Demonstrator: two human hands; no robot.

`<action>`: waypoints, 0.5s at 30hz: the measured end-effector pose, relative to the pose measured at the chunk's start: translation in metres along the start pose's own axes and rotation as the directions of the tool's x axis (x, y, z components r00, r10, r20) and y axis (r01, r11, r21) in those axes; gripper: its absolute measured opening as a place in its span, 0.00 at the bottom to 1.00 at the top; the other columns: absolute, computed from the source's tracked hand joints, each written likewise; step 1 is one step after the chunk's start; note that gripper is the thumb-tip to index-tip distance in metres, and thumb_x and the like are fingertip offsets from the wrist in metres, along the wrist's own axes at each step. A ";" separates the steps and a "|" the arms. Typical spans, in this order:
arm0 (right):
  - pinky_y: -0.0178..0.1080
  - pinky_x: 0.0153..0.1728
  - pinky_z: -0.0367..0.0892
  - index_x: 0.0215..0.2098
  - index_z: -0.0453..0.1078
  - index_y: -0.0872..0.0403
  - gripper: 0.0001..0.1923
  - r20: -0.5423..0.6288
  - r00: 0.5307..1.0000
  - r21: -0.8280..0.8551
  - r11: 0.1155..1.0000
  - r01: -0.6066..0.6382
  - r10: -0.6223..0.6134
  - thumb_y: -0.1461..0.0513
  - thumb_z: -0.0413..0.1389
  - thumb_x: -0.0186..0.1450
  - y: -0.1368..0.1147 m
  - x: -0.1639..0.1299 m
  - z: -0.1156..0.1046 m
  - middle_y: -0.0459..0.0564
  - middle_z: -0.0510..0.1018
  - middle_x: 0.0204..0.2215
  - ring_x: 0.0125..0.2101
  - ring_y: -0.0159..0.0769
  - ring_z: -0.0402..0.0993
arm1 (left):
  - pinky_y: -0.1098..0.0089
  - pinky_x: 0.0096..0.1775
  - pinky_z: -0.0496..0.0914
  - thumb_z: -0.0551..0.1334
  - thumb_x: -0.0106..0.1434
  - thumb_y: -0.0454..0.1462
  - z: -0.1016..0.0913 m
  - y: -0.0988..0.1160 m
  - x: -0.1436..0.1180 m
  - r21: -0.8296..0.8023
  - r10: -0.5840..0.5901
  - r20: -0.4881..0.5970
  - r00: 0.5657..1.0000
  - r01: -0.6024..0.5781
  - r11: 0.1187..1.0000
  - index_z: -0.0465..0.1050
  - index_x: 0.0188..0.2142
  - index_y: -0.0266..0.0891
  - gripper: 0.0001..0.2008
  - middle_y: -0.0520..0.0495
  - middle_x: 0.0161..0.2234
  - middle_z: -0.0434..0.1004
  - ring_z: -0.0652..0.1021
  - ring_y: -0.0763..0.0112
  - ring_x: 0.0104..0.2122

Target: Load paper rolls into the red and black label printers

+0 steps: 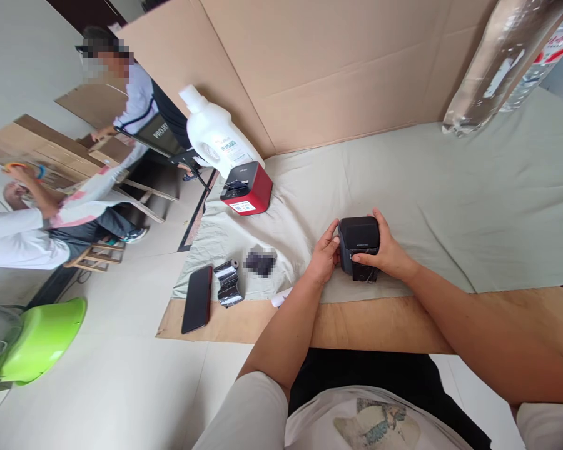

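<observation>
Black printer point(359, 240): small dark box, upright on the pale green cloth point(450, 206) near its front edge, held between both hands.
Right hand point(388, 253): wrapped over the printer's right side and front, thumb across the lower front, fingers closed on the casing.
Left hand point(324, 256): pressed against the printer's left side, fingertips curled on the top edge, gripping.
Glossy strip point(365, 273): dark, shiny, showing below the printer's front, under the right thumb.
Wooden board point(356, 325): bare brown edge just in front of the cloth, under both forearms.
Black roll point(228, 282): shiny film, partly unrolled, left of the hands, at the cloth's corner.
Phone point(197, 299): dark, flat, screen up, just beside the roll, on the board.
Red printer point(246, 187): farther back on the cloth, well apart from the hands.
White bottle point(218, 134): behind the red printer, touching or nearly so.
Cardboard wall point(333, 69): upright behind the cloth.
Other people point(51, 212): far left, seated, apart from this work.
</observation>
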State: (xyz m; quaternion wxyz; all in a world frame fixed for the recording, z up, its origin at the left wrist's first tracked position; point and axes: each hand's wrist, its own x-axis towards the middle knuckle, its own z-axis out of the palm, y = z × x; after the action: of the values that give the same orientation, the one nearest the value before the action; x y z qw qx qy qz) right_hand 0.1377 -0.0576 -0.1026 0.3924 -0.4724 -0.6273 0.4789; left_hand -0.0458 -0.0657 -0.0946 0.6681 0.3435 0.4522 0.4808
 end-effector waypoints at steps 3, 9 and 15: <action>0.59 0.68 0.49 0.74 0.32 0.48 0.70 -0.003 1.000 0.009 1.000 0.014 -0.014 0.47 0.71 0.47 -0.001 0.000 -0.001 0.62 0.49 0.71 0.69 0.53 0.51 | 0.68 0.38 0.74 0.68 0.59 0.48 0.001 -0.001 0.000 0.023 0.018 -0.014 1.000 -0.017 1.000 0.60 0.67 0.49 0.38 0.47 0.50 0.80 0.80 0.66 0.38; 0.56 0.68 0.51 0.74 0.35 0.47 0.59 0.074 0.997 0.145 0.989 -0.026 0.016 0.48 0.65 0.56 0.001 0.001 -0.008 0.57 0.52 0.70 0.68 0.50 0.55 | 0.68 0.40 0.74 0.67 0.59 0.47 0.002 -0.004 0.001 -0.008 0.015 -0.026 1.000 -0.016 1.000 0.61 0.67 0.47 0.38 0.46 0.48 0.80 0.80 0.66 0.39; 0.55 0.61 0.63 0.65 0.57 0.48 0.45 -0.058 0.998 0.230 0.973 -0.016 0.030 0.41 0.63 0.56 0.000 0.007 -0.012 0.56 0.68 0.61 0.60 0.50 0.66 | 0.70 0.38 0.72 0.68 0.59 0.46 0.001 -0.003 0.001 -0.030 0.013 -0.025 1.000 -0.014 0.999 0.62 0.66 0.46 0.37 0.47 0.43 0.80 0.78 0.69 0.35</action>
State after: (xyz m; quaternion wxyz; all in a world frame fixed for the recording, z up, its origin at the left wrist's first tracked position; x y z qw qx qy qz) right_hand 0.1469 -0.0480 -0.0994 0.4579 -0.4454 -0.5500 0.5380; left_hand -0.0435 -0.0660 -0.0971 0.6643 0.3304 0.4508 0.4963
